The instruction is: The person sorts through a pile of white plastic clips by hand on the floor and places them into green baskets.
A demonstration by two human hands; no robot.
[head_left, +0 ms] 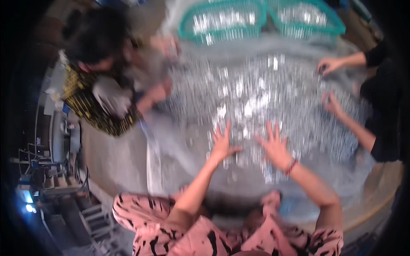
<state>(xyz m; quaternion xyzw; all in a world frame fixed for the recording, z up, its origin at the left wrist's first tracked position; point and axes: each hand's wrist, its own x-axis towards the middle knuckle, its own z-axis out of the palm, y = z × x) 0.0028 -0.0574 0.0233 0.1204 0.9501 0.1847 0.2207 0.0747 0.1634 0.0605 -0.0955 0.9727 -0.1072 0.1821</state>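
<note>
A broad heap of small shiny, silvery-clear pieces (256, 102) lies spread over a clear plastic sheet (188, 153); blur hides what kind they are. At the near edge of the heap my left hand (223, 147) is held palm down with its fingers spread. To its right my right hand (275, 149), a red band on the wrist, also has its fingers apart over the pieces. Both hands are at or just above the pieces; touching cannot be made out. Neither one holds anything that shows.
Two green baskets (222, 35) of similar shiny pieces stand at the far side. A co-worker in a yellow-and-black patterned top (98, 102) sits at the left. At the right, another person's hands (333, 66) reach over the heap. Metal racks (94, 217) stand at the lower left.
</note>
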